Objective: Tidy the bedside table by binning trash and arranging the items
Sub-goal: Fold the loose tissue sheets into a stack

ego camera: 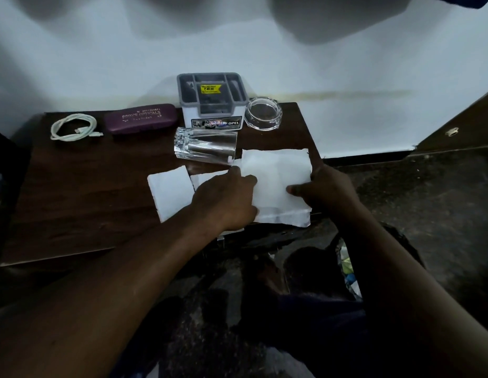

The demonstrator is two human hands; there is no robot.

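Observation:
A large white tissue sheet (275, 170) lies at the front right corner of the dark wooden bedside table (82, 192). My left hand (226, 197) rests on its left edge with the fingers curled over the paper. My right hand (322, 189) pinches its right edge, thumb on top. Two smaller white paper pieces lie to the left, one (170, 192) in the open and one (207, 177) partly under my left hand. A clear drinking glass (206, 145) lies on its side just behind them.
Along the back of the table sit a coiled white cable (73, 126), a purple spectacle case (140, 118), a grey and white organiser box (212, 102) and a round glass ashtray (263, 113). A dark bag with scraps (349, 271) stands on the floor beneath my right arm.

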